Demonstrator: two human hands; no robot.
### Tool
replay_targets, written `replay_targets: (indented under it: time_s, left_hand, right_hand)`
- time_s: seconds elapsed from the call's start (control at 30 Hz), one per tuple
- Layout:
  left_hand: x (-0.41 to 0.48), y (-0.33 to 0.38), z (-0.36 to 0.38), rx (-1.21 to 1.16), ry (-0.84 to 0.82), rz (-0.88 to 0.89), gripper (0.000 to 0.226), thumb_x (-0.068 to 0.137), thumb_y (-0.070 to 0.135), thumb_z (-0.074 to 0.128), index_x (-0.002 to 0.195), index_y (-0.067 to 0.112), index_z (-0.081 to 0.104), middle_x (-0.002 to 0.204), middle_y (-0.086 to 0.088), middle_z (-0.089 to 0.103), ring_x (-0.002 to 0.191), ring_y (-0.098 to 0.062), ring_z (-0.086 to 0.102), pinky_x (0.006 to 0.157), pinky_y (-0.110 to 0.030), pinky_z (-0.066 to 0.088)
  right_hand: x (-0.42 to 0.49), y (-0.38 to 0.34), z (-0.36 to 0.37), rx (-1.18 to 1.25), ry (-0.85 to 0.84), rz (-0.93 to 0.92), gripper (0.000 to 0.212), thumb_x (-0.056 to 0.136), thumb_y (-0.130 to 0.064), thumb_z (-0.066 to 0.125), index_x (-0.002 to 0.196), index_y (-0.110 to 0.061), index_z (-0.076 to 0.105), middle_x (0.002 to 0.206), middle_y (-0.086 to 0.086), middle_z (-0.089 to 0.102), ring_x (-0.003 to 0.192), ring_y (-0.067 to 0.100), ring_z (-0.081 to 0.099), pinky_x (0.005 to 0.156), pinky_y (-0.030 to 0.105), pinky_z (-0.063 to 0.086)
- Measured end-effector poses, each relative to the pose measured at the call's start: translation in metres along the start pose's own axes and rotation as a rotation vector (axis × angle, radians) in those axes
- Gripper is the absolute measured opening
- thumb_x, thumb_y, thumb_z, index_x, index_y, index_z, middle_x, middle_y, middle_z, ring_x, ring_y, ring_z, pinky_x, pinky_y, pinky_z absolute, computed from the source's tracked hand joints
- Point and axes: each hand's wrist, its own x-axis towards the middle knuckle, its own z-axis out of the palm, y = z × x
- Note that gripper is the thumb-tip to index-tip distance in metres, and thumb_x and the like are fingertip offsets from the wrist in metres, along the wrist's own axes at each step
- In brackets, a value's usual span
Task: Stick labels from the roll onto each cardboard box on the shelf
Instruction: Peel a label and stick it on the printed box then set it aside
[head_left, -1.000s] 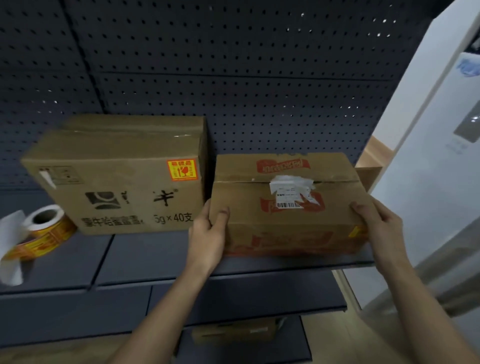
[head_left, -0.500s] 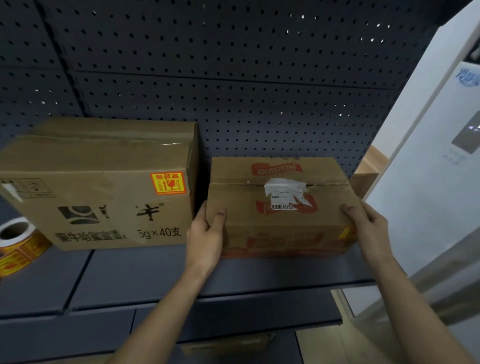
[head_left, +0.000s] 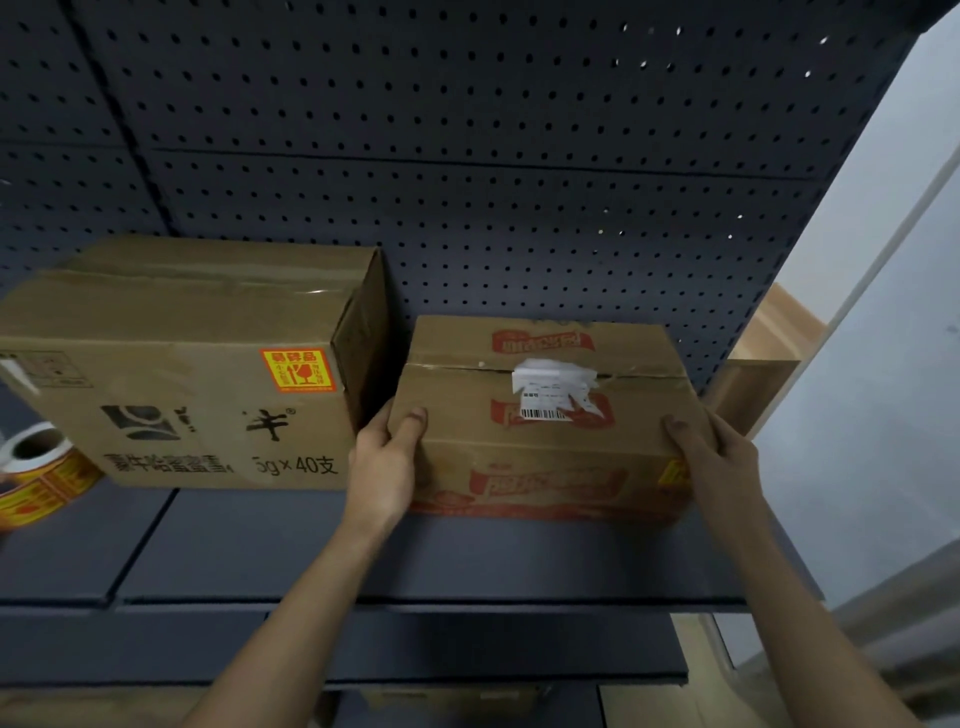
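Dark perforated backing (head_left: 467, 156) rises behind the dark metal shelf (head_left: 467, 561). On it, the large brown cardboard box (head_left: 171, 374) wears an orange-and-yellow fragile label (head_left: 297, 370), so it looks done. The left hand (head_left: 384, 462) and right hand (head_left: 722, 462) grip the ends of the smaller red-printed cardboard box (head_left: 540, 447) beside it. A half-hidden yellow patch (head_left: 672, 472) at its right corner may be its label. The yellow label roll (head_left: 36, 478) lies at far left.
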Motion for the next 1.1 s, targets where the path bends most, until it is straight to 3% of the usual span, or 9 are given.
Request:
replay_targets:
  time_s: [0.1, 0.53, 0.67, 0.77, 0.9, 1.0, 1.1]
  left_hand:
    - [0.001, 0.003, 0.002, 0.001, 0.006, -0.003, 0.018, 0.098, 0.032, 0.054, 0.106, 0.035, 0.069, 0.104, 0.012, 0.072, 0.105, -0.012, 0.064, 0.098, -0.037, 0.049]
    - [0.000, 0.009, 0.002, 0.069, 0.010, 0.040, 0.019, 0.097, 0.031, 0.057, 0.111, 0.027, 0.069, 0.099, 0.009, 0.073, 0.101, -0.015, 0.066, 0.089, -0.034, 0.052]
    - [-0.008, 0.017, 0.004, 0.194, 0.030, 0.133, 0.026, 0.101, 0.029, 0.052, 0.124, 0.023, 0.062, 0.108, 0.011, 0.068, 0.108, -0.014, 0.060, 0.089, -0.026, 0.043]
    - [-0.016, 0.024, 0.005, 0.253, 0.039, 0.149, 0.040, 0.103, 0.031, 0.049, 0.141, 0.021, 0.049, 0.118, 0.014, 0.054, 0.116, -0.008, 0.048, 0.096, -0.021, 0.034]
    - [-0.021, 0.031, 0.003, 0.318, 0.046, 0.169, 0.054, 0.101, 0.030, 0.052, 0.151, 0.017, 0.036, 0.141, 0.002, 0.051, 0.134, -0.017, 0.043, 0.102, -0.018, 0.027]
    - [-0.025, 0.039, 0.003, 0.398, 0.029, 0.271, 0.048, 0.098, 0.023, 0.056, 0.145, 0.019, 0.045, 0.131, 0.010, 0.053, 0.125, -0.010, 0.047, 0.096, -0.008, 0.026]
    - [-0.028, 0.049, 0.003, 0.514, 0.007, 0.369, 0.043, 0.098, 0.021, 0.056, 0.140, 0.016, 0.052, 0.141, 0.005, 0.052, 0.136, -0.015, 0.043, 0.105, -0.014, 0.025]
  right_hand:
    - [0.003, -0.001, 0.000, 0.024, 0.000, 0.011, 0.016, 0.097, -0.027, 0.060, 0.100, -0.043, 0.064, 0.105, -0.010, 0.070, 0.096, 0.016, 0.068, 0.081, 0.035, 0.055]
    - [0.010, -0.001, -0.005, -0.032, -0.001, 0.041, 0.014, 0.094, -0.035, 0.062, 0.107, -0.041, 0.060, 0.105, -0.012, 0.067, 0.100, 0.020, 0.066, 0.090, 0.041, 0.055]
    - [0.005, -0.003, -0.004, -0.189, 0.047, -0.020, 0.039, 0.096, -0.036, 0.060, 0.132, -0.023, 0.057, 0.114, -0.006, 0.062, 0.104, 0.017, 0.060, 0.079, 0.024, 0.048]
    - [0.003, -0.006, -0.005, -0.278, 0.077, -0.055, 0.049, 0.097, -0.038, 0.058, 0.141, -0.017, 0.050, 0.125, -0.005, 0.056, 0.109, 0.012, 0.051, 0.086, 0.026, 0.041]
    - [0.000, -0.014, -0.007, -0.308, 0.068, -0.121, 0.041, 0.100, -0.039, 0.053, 0.136, -0.021, 0.056, 0.126, -0.003, 0.062, 0.114, 0.016, 0.056, 0.089, 0.029, 0.043]
    - [-0.002, -0.028, -0.007, -0.399, 0.061, -0.229, 0.033, 0.098, -0.031, 0.053, 0.129, -0.022, 0.061, 0.125, -0.001, 0.062, 0.112, 0.015, 0.055, 0.093, 0.036, 0.046]
    - [-0.004, -0.045, -0.002, -0.518, 0.009, -0.326, 0.031, 0.094, -0.019, 0.056, 0.124, -0.017, 0.064, 0.126, 0.004, 0.062, 0.115, 0.024, 0.056, 0.100, 0.038, 0.044]
